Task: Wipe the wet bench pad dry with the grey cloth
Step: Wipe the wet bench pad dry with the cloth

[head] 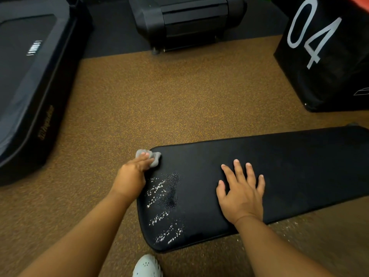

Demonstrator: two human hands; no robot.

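Note:
A long black bench pad (289, 166) runs from the lower centre to the right edge. Water droplets (163, 208) glisten along its left end. A small grey cloth (154, 156) lies bunched on the pad's far left corner. My left hand (131, 178) presses down on the cloth with its fingers over it. My right hand (242, 188) rests flat on the pad's middle, fingers spread, holding nothing.
Brown speckled floor (179, 96) surrounds the bench. A black box marked "04" (327, 54) stands at the far right. Dark gym equipment sits at the left (30, 80) and at the top centre (185, 23). A white shoe (146, 266) shows at the bottom edge.

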